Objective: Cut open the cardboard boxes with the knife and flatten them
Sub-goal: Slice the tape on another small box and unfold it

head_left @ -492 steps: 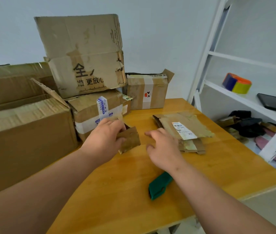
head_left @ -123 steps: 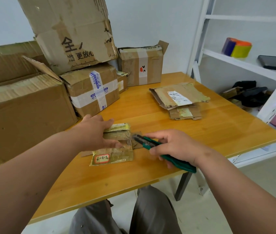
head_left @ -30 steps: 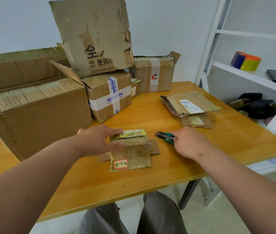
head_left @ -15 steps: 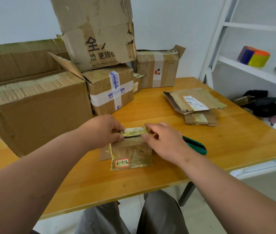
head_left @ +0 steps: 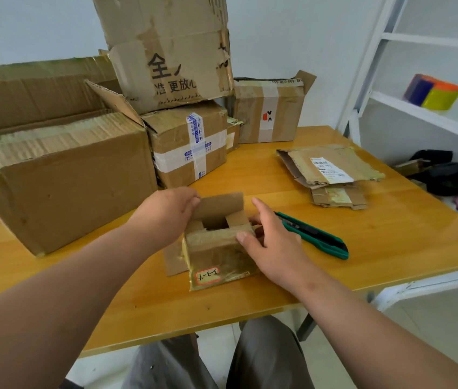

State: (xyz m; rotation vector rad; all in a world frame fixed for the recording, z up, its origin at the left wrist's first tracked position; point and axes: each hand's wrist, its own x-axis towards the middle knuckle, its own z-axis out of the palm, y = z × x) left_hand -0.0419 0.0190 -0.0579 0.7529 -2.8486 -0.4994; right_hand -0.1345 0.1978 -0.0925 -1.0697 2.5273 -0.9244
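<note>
A small taped cardboard box (head_left: 216, 248) with a handwritten label stands near the table's front edge, its top flaps pulled open. My left hand (head_left: 166, 214) grips the raised far flap from the left. My right hand (head_left: 272, 242) holds the box's right side, thumb on the near flap. The green utility knife (head_left: 314, 235) lies loose on the table just right of my right hand. Two flattened boxes (head_left: 328, 167) lie stacked at the table's right.
Several whole boxes crowd the table's back and left: a large one (head_left: 62, 186), a taped one (head_left: 191, 144), a tall one (head_left: 166, 51) on top, another (head_left: 269, 110) behind. A white shelf (head_left: 424, 113) stands at right. The wooden table (head_left: 390, 234) has bare surface at right front.
My right hand laid the knife down on the table and came to the small box. Both hands have pulled its top flaps up and open.
</note>
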